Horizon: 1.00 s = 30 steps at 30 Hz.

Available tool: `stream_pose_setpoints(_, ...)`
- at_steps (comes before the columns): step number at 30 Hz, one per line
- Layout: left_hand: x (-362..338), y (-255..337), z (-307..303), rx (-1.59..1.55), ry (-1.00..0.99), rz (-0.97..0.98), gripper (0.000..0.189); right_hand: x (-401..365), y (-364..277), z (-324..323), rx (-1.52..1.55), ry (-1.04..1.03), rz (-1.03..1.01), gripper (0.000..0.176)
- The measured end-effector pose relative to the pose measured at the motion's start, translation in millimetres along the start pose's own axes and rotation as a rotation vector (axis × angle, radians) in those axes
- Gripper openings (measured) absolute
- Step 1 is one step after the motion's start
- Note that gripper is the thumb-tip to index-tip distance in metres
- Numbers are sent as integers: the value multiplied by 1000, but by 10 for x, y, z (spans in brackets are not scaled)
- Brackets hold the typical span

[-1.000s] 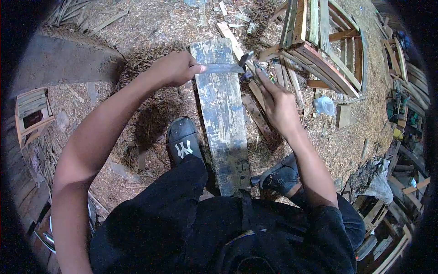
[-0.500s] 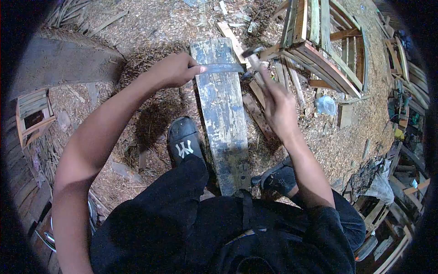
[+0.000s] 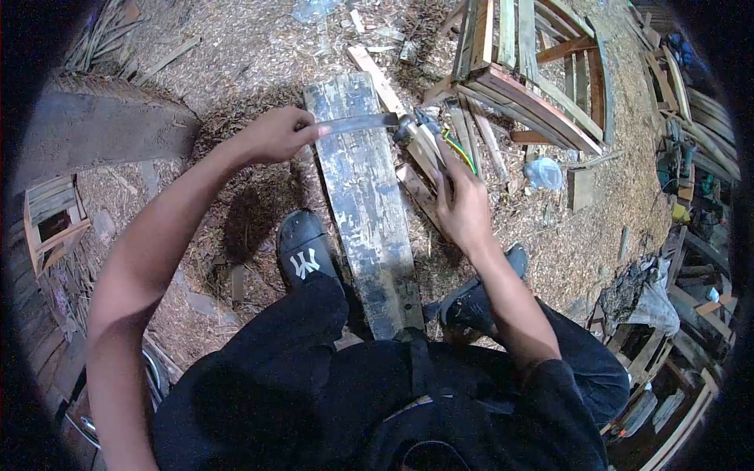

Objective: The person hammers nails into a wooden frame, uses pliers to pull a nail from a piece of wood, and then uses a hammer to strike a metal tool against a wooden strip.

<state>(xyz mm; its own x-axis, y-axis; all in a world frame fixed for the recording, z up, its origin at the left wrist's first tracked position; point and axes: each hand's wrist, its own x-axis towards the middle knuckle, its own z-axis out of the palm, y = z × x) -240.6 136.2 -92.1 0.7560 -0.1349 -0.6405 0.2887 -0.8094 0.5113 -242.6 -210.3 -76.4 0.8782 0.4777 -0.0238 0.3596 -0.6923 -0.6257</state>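
Note:
My left hand (image 3: 276,135) is closed on one end of a flat, slightly curved metal strip (image 3: 357,124), which lies crosswise over the far part of a worn wooden bench (image 3: 369,196). In my right hand (image 3: 466,208) is a hammer (image 3: 424,147), gripped by its handle. Its head is right at the strip's free end, by the bench's right edge. Just beyond the hammer, a tool with yellow and green handles (image 3: 463,154) is partly covered by my right hand and the hammer.
A slatted wooden frame (image 3: 534,86) stands at the upper right, with a crumpled clear plastic bag (image 3: 543,173) near it. Wood offcuts and shavings cover the ground. A slatted wooden piece (image 3: 56,208) is at left. My sandalled foot (image 3: 305,245) is beside the bench.
The hammer has come down from above to the strip's right end, bringing the yellow and green handles into sight. The whole view has shifted slightly. My left hand keeps its grip on the strip.

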Motion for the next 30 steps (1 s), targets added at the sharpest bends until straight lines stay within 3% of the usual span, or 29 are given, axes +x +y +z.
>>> stream_pose_setpoints(2,-54,-63,58,-32,-3,181,52,-127,183,88,-2,74,27,48)
stream_pose_setpoints(4,-73,-112,72,-21,-49,197,50,-207,350,145,-89,71,66,41)
stream_pose_setpoints(6,-59,-172,165,-116,72,360,47,-211,472,146,-72,106,33,33)
stream_pose_setpoints(8,-43,-198,140,-85,36,344,45,-195,530,114,-39,-19,48,27)
stream_pose_setpoints(10,-75,-127,63,-65,-34,252,44,-120,602,136,-77,17,34,23)
stream_pose_setpoints(12,-89,-94,-56,-50,-59,188,45,11,662,134,17,191,-1,23)
stream_pose_setpoints(13,-89,-99,-104,-36,-84,125,45,70,627,125,-116,237,67,24)
stream_pose_setpoints(16,-127,-160,-113,-95,47,266,48,302,779,157,-101,169,115,26)
stream_pose_setpoints(17,-179,-106,-170,-138,-40,78,51,353,809,203,-85,203,85,32)
stream_pose_setpoints(20,-198,-128,-173,-170,-37,55,54,521,904,298,-181,250,68,32)
stream_pose_setpoints(21,-174,-197,-136,-173,-35,52,54,543,838,248,-204,134,193,35)
stream_pose_setpoints(24,-126,-284,-88,-259,55,230,51,484,825,214,-296,49,223,40)
stream_pose_setpoints(26,-168,-157,-201,-194,-80,11,60,482,928,156,-269,-68,262,42)
stream_pose_setpoints(28,-175,-163,-195,-215,-68,24,60,476,1108,147,-239,-192,303,46)
stream_pose_setpoints(30,-174,-200,-174,-236,-61,43,61,500,1281,166,110,-281,570,59)
